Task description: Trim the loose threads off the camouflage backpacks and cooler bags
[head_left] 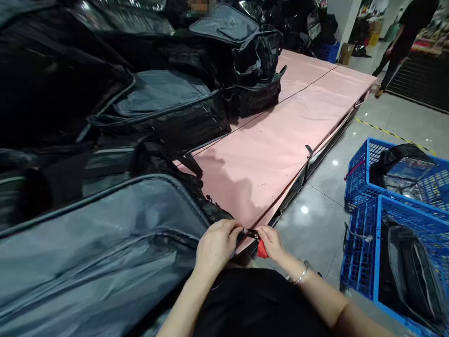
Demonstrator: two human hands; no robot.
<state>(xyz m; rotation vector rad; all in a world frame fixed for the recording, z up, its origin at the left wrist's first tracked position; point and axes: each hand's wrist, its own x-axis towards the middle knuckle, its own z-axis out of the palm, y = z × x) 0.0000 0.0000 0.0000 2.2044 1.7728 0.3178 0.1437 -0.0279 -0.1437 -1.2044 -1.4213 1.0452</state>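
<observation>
My left hand point(217, 244) clamps the bag point(105, 248) by its edge, steadying it. My right hand point(272, 242) pinches a small black clip point(251, 233) (red tag point(262, 252) tucked under its fingers) over the tabletop point(280, 140) edge.

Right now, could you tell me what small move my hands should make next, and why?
Probably brace the grey bag with the left hand and pull the small black piece rightward with the right hand: both hands pinch it at the bag's corner.
</observation>
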